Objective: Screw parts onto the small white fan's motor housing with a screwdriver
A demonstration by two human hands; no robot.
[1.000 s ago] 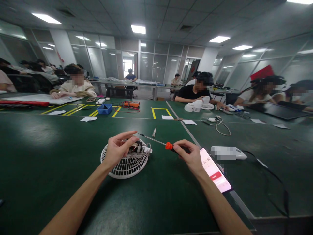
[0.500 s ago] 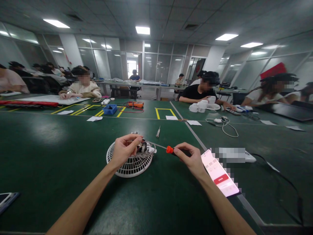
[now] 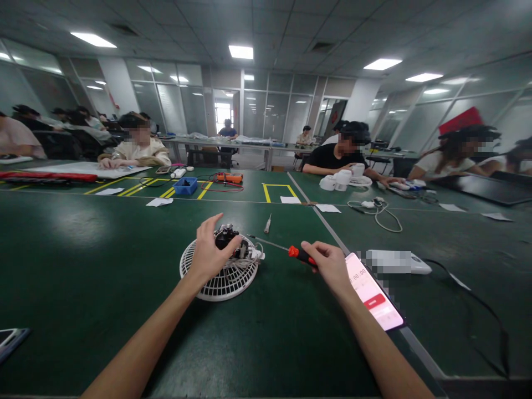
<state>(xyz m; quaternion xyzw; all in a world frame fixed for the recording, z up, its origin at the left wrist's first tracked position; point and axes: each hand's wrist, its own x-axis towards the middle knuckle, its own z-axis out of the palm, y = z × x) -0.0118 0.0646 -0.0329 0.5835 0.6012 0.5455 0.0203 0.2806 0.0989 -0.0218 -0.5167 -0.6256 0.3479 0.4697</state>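
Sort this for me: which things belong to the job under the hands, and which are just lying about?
In the job:
red-and-black screwdriver, in the right hand
dark mechanism, by the left hand
white round grille, beneath it

Lying about, apparently:
small pale tool, possibly a spare
lit phone
blue bin
orange device

- The left hand point(image 3: 209, 249) hides part of the dark motor point(image 3: 226, 237).
- The right hand point(image 3: 330, 266) covers part of the screwdriver point(image 3: 302, 255).
- The right wrist hides partly the lit phone point(image 3: 377, 302).
- Pixel blocks cover much of the white device point(image 3: 420, 265).
- The left edge cuts a second phone point(image 3: 13, 341).
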